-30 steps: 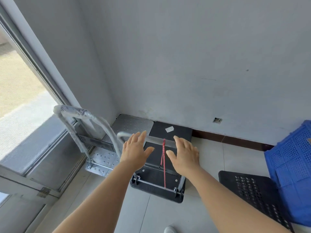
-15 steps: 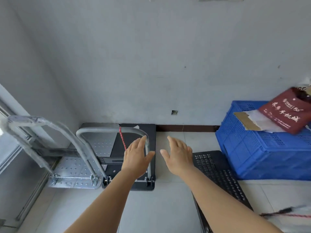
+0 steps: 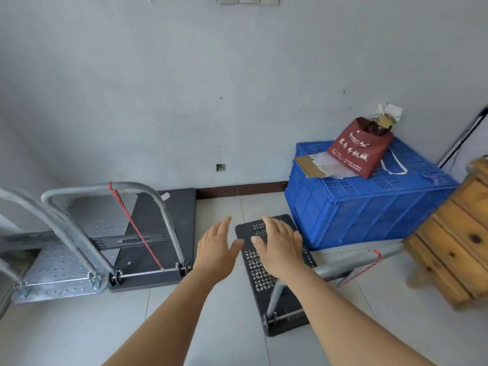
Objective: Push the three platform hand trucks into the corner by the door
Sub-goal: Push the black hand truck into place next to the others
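Against the grey wall (image 3: 184, 88), left: perforated silver metal platform truck (image 3: 60, 262) touching a black platform truck with red cord (image 3: 158, 233). Centre: left hand (image 3: 216, 249) and right hand (image 3: 277, 247), fingers spread, holding nothing. Beneath right hand, apart from wall: perforated black platform truck (image 3: 264, 273), beside blue plastic crate (image 3: 364, 207).

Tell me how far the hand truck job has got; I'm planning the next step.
Two look parked: the silver hand truck and the black hand truck sit side by side against the wall at left. Both hands, left hand and right hand, hang open, gripping nothing. Left to do: the perforated black hand truck stands apart beside the blue crate.
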The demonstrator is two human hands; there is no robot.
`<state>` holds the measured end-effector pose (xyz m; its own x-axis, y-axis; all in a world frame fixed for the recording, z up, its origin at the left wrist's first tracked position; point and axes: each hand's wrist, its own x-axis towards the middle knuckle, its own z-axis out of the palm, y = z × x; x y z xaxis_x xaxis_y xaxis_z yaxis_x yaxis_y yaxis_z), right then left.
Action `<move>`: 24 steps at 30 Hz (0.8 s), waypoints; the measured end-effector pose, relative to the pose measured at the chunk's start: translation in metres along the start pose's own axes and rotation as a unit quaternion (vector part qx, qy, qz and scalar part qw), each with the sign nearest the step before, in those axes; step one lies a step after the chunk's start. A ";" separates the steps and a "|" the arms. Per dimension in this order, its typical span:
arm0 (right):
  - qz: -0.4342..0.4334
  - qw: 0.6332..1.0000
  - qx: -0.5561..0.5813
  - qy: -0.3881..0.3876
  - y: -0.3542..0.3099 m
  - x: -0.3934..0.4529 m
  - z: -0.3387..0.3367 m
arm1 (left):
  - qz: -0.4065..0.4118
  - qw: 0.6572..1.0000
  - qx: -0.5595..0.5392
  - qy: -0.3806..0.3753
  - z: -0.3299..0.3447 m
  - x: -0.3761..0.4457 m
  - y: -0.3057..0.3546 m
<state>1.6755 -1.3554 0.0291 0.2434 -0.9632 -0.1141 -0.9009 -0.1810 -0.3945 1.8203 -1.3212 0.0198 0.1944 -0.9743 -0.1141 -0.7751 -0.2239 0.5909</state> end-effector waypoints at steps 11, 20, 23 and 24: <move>0.076 0.996 -0.011 0.037 0.114 -0.064 -0.046 | 0.093 0.994 -0.001 -0.065 0.077 -0.035 0.100; 0.174 0.983 -0.029 0.052 0.173 -0.068 -0.063 | 0.158 0.976 0.022 -0.147 0.122 -0.013 0.137; 0.187 0.980 -0.038 0.047 0.189 -0.067 -0.063 | 0.169 0.970 0.038 -0.170 0.136 -0.008 0.143; 0.190 0.980 -0.041 0.046 0.194 -0.067 -0.063 | 0.170 0.968 0.045 -0.177 0.141 -0.006 0.146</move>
<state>1.4620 -1.3383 0.0179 -0.1451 -0.9772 -0.1553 -0.9469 0.1826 -0.2645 1.6213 -1.3515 -0.0056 -0.2873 -0.9366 -0.2007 -0.8100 0.1257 0.5729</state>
